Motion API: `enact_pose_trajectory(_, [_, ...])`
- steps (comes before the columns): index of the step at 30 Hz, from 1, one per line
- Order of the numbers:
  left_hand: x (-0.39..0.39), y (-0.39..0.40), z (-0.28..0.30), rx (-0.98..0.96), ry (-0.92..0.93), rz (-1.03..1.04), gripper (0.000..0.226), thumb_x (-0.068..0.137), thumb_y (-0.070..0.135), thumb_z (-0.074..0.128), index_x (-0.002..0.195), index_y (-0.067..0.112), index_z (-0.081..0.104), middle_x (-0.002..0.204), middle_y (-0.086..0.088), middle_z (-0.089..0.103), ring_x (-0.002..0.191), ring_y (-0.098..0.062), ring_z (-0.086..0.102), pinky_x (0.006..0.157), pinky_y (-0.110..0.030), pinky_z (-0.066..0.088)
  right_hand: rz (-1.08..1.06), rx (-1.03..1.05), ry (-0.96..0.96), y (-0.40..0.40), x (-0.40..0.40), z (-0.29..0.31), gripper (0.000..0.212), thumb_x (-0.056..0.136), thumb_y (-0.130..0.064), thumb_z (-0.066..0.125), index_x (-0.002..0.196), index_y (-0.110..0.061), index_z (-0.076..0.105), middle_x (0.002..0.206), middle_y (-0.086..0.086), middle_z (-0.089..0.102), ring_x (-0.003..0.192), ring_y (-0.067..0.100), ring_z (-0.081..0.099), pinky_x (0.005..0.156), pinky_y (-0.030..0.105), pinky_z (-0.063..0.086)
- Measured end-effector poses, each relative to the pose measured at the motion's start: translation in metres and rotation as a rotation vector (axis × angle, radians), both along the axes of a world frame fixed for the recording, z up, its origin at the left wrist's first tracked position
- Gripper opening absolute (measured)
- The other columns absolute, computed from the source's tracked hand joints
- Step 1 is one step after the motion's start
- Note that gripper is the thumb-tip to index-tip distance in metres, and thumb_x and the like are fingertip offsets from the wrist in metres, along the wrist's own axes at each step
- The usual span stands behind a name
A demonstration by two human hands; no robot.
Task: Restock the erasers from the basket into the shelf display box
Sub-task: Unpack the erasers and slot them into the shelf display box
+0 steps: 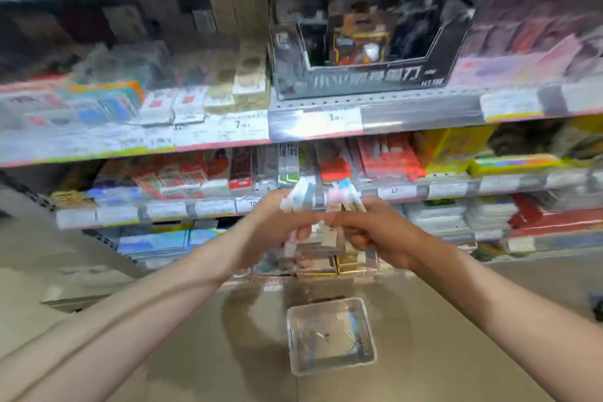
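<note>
Two hands, one basket, one black display box, four shelf tiers

Two bare hands meet mid-frame, the left hand (277, 222) and the right hand (375, 232), each closed around a clutch of small pastel eraser packs (301, 197); blur keeps those packs from being counted exactly, though there are several in each grip. One clear plastic basket (331, 336) sits on the floor, its contents too smeared to number. One black display box (368, 52) stands on the second tier. Four shelf tiers (326, 121) show, each lined with price labels and packed goods too blurred to count
</note>
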State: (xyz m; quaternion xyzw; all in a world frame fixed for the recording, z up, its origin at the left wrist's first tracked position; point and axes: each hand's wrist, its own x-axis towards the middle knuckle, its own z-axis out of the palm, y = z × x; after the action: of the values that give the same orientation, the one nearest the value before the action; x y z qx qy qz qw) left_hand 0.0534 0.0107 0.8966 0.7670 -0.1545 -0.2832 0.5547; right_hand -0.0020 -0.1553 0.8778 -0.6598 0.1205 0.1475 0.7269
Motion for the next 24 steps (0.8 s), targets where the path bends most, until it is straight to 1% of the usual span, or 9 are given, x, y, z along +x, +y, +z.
enact_pose_trajectory(2, [0.005,0.002,0.041,-0.033,-0.017,-0.005,0.029,0.066,0.026,0.075,0.051,0.02,0.051,0.04,0.005,0.046,0.038,-0.011,0.034,0.043,-0.021,0.022,0.022,0.005,-0.068,0.001,0.0,0.045,0.013,0.081,-0.012,0.064,0.07,-0.013,0.058,0.041,-0.012,0.032,0.037,0.003,0.021,0.037,0.015,0.015])
enact_pose_trajectory(6, [0.013,0.009,0.116,-0.151,-0.043,-0.122,0.022,0.078,0.013,0.071,0.062,0.013,0.055,0.043,0.004,0.044,0.039,-0.009,0.035,0.042,-0.017,0.027,0.014,0.019,-0.179,0.003,-0.005,0.123,0.006,0.082,-0.011,0.062,0.077,-0.014,0.061,0.043,-0.012,0.03,0.036,0.003,0.019,0.035,0.014,0.014])
enact_pose_trajectory(9, [0.013,0.01,0.158,-0.147,-0.117,-0.176,0.017,0.066,0.02,0.075,0.066,0.012,0.06,0.054,-0.007,0.049,0.042,-0.011,0.037,0.042,-0.016,0.03,-0.016,-0.003,-0.229,0.008,-0.008,0.161,0.025,0.085,-0.011,0.06,0.061,-0.019,0.06,0.041,-0.012,0.03,0.036,0.004,0.019,0.035,0.014,0.012])
enact_pose_trajectory(12, [0.014,0.008,0.183,-0.127,-0.155,-0.219,0.014,0.064,0.015,0.074,0.07,0.011,0.062,0.054,-0.001,0.056,0.042,-0.008,0.042,0.042,-0.015,0.034,-0.044,0.018,-0.277,0.012,-0.01,0.188,0.025,0.084,-0.01,0.059,0.061,-0.019,0.057,0.039,-0.013,0.033,0.034,0.002,0.02,0.035,0.015,0.012])
enact_pose_trajectory(14, [0.013,0.006,0.197,-0.124,-0.179,-0.251,0.016,0.067,0.006,0.076,0.073,0.007,0.061,0.048,0.004,0.052,0.04,-0.006,0.041,0.042,-0.015,0.034,-0.046,0.021,-0.33,0.014,-0.009,0.204,0.014,0.083,-0.01,0.059,0.07,-0.014,0.061,0.041,-0.011,0.038,0.033,0.001,0.021,0.034,0.013,0.013])
enact_pose_trajectory(16, [0.012,0.002,0.208,-0.117,-0.196,-0.247,0.015,0.075,0.0,0.071,0.072,0.006,0.057,0.043,0.005,0.048,0.037,-0.004,0.038,0.038,-0.012,0.031,-0.051,0.026,-0.366,0.013,-0.007,0.214,0.013,0.084,-0.009,0.059,0.071,-0.013,0.06,0.041,-0.01,0.04,0.033,0.001,0.022,0.033,0.013,0.014])
enact_pose_trajectory(20, [0.016,-0.002,0.22,-0.174,-0.137,-0.275,0.013,0.075,0.009,0.07,0.069,0.011,0.058,0.043,0.004,0.044,0.04,-0.007,0.034,0.04,-0.014,0.027,-0.057,-0.014,-0.422,0.008,-0.003,0.227,0.024,0.084,-0.012,0.06,0.061,-0.018,0.063,0.042,-0.009,0.036,0.035,0.003,0.023,0.035,0.014,0.016])
enact_pose_trajectory(23, [0.023,-0.002,0.224,-0.277,0.024,-0.308,0.011,0.071,0.014,0.068,0.062,0.02,0.066,0.044,0.006,0.042,0.038,-0.003,0.034,0.04,-0.014,0.024,0.01,0.009,-0.517,-0.004,0.0,0.239,0.004,0.08,-0.019,0.064,0.084,-0.019,0.065,0.044,-0.01,0.039,0.038,0.004,0.023,0.039,0.017,0.014])
enact_pose_trajectory(24, [0.025,-0.003,0.224,-0.3,0.064,-0.343,0.011,0.069,0.016,0.072,0.06,0.021,0.066,0.043,0.008,0.043,0.036,-0.001,0.035,0.04,-0.014,0.025,0.062,0.049,-0.536,-0.01,0.003,0.243,0.015,0.078,-0.023,0.064,0.093,-0.02,0.065,0.048,-0.006,0.04,0.039,0.004,0.023,0.04,0.017,0.013])
